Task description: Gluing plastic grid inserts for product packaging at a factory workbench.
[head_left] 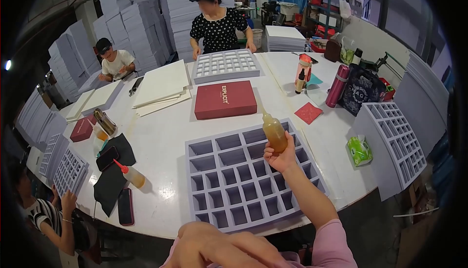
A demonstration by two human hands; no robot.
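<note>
My right hand (282,158) holds a small squeeze bottle of amber glue (274,131) upright, nozzle up, over the far right part of a grey foam insert with many square cells (251,178) lying on the white table (161,141). My left hand (219,246) rests low near my body at the bottom edge, fingers curled, with nothing seen in it. A dark red box lid (225,99) lies beyond the insert.
A second glue bottle with a red tip (130,174), two phones (126,206) and a black cloth lie at left. Another foam insert (225,65) is before a person in a dotted top. A pink flask (337,85), dark bag and upright foam insert (397,141) stand at right.
</note>
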